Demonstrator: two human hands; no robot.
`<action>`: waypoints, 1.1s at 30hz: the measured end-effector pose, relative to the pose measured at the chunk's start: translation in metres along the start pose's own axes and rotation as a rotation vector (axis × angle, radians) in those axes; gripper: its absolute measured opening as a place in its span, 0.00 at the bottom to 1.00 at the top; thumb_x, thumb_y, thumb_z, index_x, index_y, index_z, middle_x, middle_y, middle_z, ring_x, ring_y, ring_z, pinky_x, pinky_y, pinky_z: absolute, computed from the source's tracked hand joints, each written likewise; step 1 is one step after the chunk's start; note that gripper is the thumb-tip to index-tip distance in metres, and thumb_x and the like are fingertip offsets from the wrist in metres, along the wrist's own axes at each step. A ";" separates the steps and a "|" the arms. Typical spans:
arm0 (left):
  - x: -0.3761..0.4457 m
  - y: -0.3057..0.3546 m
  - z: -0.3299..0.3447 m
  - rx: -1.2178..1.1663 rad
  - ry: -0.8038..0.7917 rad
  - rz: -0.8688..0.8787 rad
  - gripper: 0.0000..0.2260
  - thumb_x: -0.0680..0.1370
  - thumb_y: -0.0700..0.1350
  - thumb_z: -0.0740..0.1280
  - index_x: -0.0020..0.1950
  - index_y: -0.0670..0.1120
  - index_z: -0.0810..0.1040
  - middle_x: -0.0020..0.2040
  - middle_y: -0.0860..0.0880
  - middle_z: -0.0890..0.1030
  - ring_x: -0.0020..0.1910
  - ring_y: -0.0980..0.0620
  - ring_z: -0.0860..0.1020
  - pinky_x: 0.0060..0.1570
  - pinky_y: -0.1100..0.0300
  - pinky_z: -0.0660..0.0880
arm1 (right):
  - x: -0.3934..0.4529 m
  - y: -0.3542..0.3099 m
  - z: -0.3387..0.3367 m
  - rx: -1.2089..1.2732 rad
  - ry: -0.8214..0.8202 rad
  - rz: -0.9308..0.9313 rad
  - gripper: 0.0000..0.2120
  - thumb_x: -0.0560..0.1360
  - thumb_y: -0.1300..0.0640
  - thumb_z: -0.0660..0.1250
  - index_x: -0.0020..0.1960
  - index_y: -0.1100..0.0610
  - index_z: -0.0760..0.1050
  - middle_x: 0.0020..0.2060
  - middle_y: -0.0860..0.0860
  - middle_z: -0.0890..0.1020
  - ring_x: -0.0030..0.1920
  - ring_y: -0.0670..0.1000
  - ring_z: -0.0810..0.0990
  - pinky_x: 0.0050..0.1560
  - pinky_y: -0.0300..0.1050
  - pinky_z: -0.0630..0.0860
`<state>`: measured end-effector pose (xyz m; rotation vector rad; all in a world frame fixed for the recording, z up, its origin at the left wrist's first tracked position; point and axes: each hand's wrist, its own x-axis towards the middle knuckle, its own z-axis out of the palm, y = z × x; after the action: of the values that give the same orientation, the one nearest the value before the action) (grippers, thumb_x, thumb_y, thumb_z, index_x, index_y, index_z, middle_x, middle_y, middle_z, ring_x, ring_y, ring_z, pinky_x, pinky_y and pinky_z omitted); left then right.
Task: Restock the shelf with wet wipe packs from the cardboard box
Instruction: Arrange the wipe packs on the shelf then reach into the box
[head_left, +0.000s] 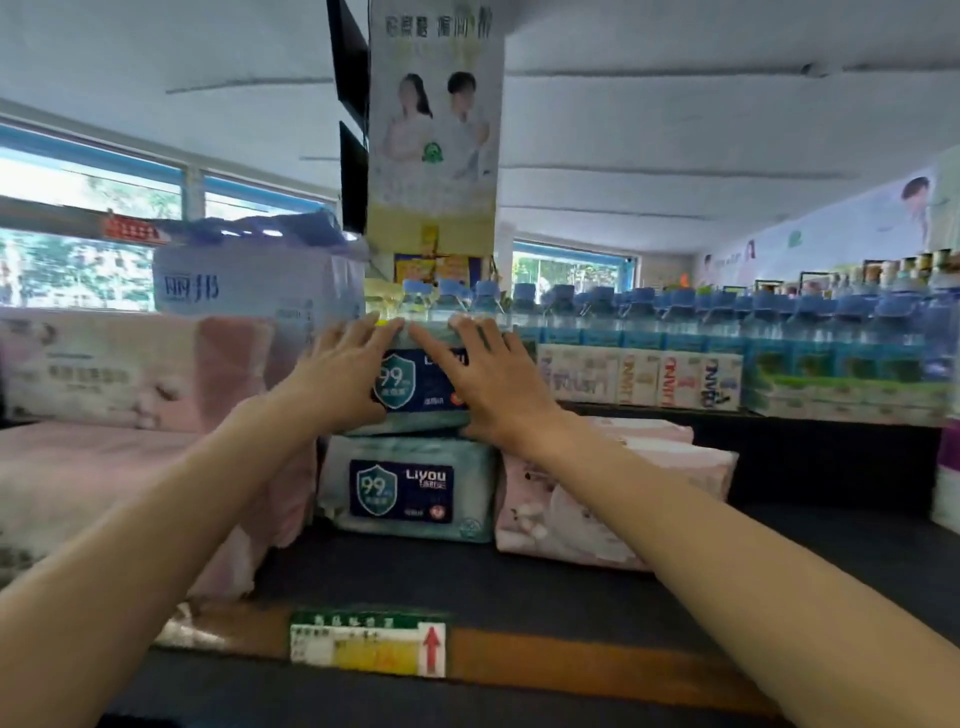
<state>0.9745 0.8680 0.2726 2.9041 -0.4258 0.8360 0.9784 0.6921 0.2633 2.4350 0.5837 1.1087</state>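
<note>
Two hands, the left hand (345, 371) and the right hand (491, 379), press straight fingers on the upper wet wipe pack (421, 384), long axis left-right, atop the lower wet wipe pack (410, 491).

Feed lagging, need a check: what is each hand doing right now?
Left hand: open, fingers flat on the upper wipe pack.
Right hand: open, pressing the same pack.

Two teal wet wipe packs with dark blue "99" shield labels sit stacked on the dark shelf (519, 587), labels facing outward. The upper pack (421, 382) rests on the lower pack (410, 488), between pink packs on either side.
</note>
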 end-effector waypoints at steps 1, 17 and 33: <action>0.005 -0.001 0.003 0.014 -0.027 -0.005 0.44 0.70 0.47 0.71 0.76 0.49 0.46 0.76 0.43 0.53 0.74 0.38 0.52 0.74 0.45 0.52 | 0.002 0.001 0.000 0.022 0.014 -0.025 0.52 0.67 0.46 0.73 0.76 0.49 0.39 0.71 0.60 0.58 0.70 0.62 0.58 0.65 0.57 0.63; -0.018 0.004 -0.011 0.123 -0.005 -0.022 0.35 0.74 0.47 0.67 0.75 0.49 0.51 0.75 0.44 0.58 0.75 0.43 0.51 0.73 0.43 0.50 | -0.006 0.014 -0.026 0.598 0.032 0.086 0.19 0.78 0.61 0.58 0.69 0.60 0.65 0.66 0.55 0.68 0.69 0.55 0.60 0.70 0.48 0.59; -0.140 0.237 0.007 -0.245 -0.004 0.787 0.19 0.75 0.46 0.61 0.65 0.45 0.69 0.67 0.44 0.69 0.68 0.40 0.63 0.66 0.44 0.60 | -0.290 0.044 -0.144 0.283 -0.225 0.888 0.13 0.77 0.62 0.60 0.59 0.57 0.76 0.59 0.57 0.70 0.62 0.55 0.67 0.58 0.40 0.63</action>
<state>0.7957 0.6741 0.1936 2.4762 -1.5966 0.7604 0.7025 0.5309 0.1969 3.1051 -0.5146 1.0476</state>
